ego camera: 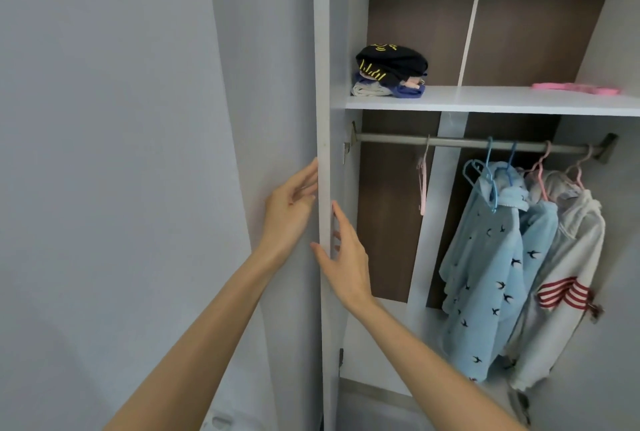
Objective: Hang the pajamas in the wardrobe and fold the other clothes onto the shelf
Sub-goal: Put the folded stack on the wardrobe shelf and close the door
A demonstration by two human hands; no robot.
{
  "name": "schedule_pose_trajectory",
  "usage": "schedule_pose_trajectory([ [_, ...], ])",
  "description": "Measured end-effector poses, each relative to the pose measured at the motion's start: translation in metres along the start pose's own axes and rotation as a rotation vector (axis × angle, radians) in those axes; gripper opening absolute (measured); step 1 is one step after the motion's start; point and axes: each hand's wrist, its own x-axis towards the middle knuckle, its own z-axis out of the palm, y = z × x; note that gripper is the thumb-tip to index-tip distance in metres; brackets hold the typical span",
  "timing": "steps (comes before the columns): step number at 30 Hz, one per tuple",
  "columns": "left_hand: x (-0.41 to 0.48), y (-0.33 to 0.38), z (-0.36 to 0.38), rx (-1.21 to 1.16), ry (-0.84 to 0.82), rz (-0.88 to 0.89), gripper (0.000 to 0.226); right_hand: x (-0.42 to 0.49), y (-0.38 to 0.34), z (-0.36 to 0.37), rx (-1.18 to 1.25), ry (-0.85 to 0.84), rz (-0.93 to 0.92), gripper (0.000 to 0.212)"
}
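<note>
Both hands are placed at the white upright panel (321, 119) on the wardrobe's left side. The L hand (292, 204) is laid on its outer face w/ fingers straight and relaxed, nothing gripped. The R hand (343, 254) is set lower on the inner side, fingers stretched along the panel, thumb at the front edge; nothing is gripped here also. The pajamas (485, 257) are hung on the rod (381, 138), at the right: a blue set w/ dark birds, and just beside it a white top (568, 250) w/ red stripes. One pink hanger (421, 185) is hung bare, apart from them. On the shelf (485, 101) above, folded clothes (391, 74) are stacked at the left; spare hangers (575, 88) are laid at the right.
</note>
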Motion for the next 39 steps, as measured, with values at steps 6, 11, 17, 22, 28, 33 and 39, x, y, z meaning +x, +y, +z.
schedule_pose_trajectory([
  [6, 0.007, -0.011, 0.024, 0.032, -0.164, 0.070, 0.061, -0.006, 0.019, -0.027, -0.177, 0.102, -0.095, 0.073],
  [11, 0.020, -0.028, 0.078, 0.105, -0.290, 0.183, 0.070, -0.008, 0.048, -0.078, -0.240, 0.155, -0.077, 0.065],
  [17, 0.053, -0.044, 0.163, 0.370, -0.434, 0.407, 0.080, 0.017, 0.095, -0.161, -0.245, 0.217, -0.018, 0.052],
  [22, 0.108, -0.051, 0.217, 0.647, -0.430, 0.530, 0.087, 0.057, 0.140, -0.219, -0.139, 0.258, 0.110, 0.040],
  [28, 0.161, -0.087, 0.265, 1.055, -0.405, 0.792, 0.108, 0.102, 0.191, -0.255, -0.010, 0.229, 0.204, 0.051],
  [33, 0.182, -0.105, 0.299, 1.137, -0.299, 0.814, 0.115, 0.133, 0.216, -0.272, 0.061, 0.174, 0.230, 0.057],
  [39, 0.205, -0.116, 0.325, 1.208, -0.234, 0.769, 0.122, 0.164, 0.244, -0.286, 0.104, 0.146, 0.233, 0.052],
])
